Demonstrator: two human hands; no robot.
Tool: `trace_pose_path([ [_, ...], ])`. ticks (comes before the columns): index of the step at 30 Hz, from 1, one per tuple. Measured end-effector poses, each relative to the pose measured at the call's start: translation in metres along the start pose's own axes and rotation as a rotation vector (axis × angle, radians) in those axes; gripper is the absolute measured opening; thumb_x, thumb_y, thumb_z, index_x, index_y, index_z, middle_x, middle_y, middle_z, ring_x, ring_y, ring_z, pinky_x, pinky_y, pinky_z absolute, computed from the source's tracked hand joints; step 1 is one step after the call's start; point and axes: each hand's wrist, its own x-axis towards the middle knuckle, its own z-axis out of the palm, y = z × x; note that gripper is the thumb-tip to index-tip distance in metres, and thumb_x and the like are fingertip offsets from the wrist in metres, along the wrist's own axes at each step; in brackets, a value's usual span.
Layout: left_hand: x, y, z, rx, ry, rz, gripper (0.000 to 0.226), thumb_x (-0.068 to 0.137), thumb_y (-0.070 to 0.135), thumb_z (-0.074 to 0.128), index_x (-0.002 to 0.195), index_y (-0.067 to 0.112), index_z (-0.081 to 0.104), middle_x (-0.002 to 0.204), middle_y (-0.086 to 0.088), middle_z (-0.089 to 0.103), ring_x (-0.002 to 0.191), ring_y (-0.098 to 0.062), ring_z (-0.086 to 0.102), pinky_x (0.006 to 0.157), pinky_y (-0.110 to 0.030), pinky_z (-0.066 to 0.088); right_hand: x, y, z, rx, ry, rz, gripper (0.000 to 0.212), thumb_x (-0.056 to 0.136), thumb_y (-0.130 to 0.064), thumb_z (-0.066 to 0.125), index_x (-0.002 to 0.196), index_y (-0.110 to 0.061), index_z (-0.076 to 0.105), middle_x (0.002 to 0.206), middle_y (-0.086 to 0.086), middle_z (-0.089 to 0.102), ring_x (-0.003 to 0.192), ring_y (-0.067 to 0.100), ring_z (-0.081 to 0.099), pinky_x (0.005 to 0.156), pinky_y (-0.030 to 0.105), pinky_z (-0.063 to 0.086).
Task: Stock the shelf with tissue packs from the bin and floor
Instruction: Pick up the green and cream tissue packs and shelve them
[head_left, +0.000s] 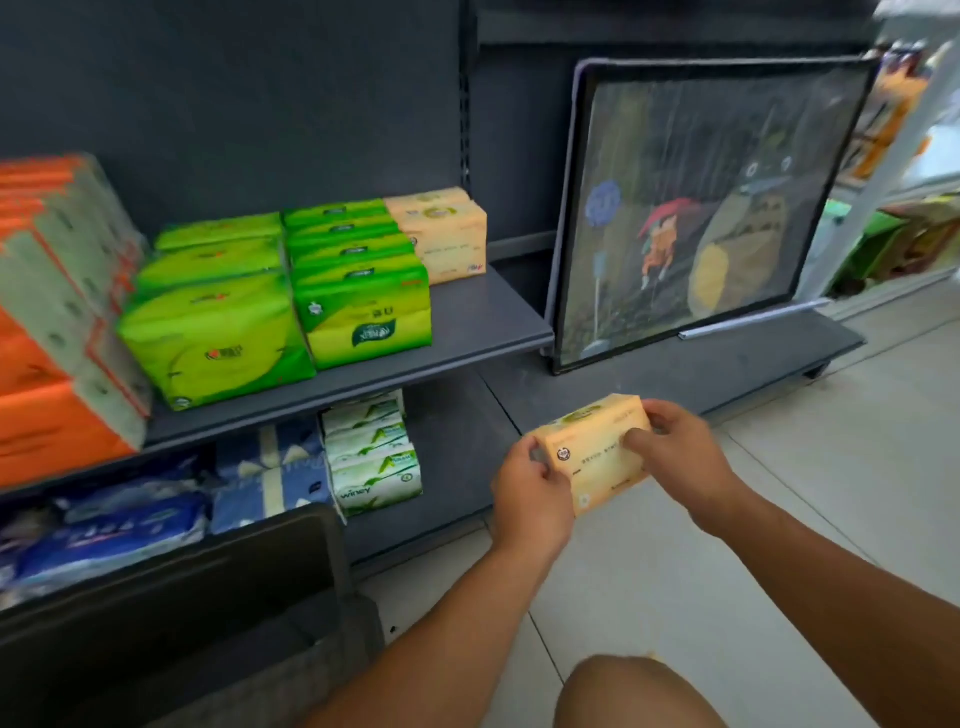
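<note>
Tissue pack (597, 457), beige, held at both ends by left hand (530, 493) & right hand (675, 447), fingers curled round it; likely squaring it w/ matching packs (441, 234) on upper shelf (483, 322).

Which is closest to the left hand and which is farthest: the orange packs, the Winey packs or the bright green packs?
From the left hand, gripping the peach tissue pack:
1. Winey packs, lower shelf, just left of it.
2. Bright green packs, on the shelf above.
3. Orange packs, far left end.
</note>
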Motion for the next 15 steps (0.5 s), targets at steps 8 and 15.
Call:
trace_pose_path([
  [8,0.007,0.068,-0.042,0.043,0.097,0.248,0.050,0.093,0.006,0.051,0.140,0.024,0.050,0.124,-0.003,0.061,0.111,-0.019,0.061,0.096,-0.040,0.052,0.005,-0.068,0.000,0.180,-0.006,-0.143,0.036,0.087,-0.003,0.066,0.118,-0.019,0.062,0.114,-0.007,0.070,0.105,0.012,0.066,0.081,0.035,0.056],
  [15,0.026,0.094,-0.068,0.130,0.192,0.370,0.050,0.100,0.012,0.046,0.149,0.019,0.039,0.127,-0.004,0.052,0.117,-0.020,0.053,0.102,-0.035,0.045,0.027,-0.106,0.025,0.215,-0.030,-0.260,0.037,0.087,-0.004,0.068,0.120,-0.019,0.058,0.120,-0.007,0.065,0.106,0.007,0.064,0.081,0.028,0.055],
])
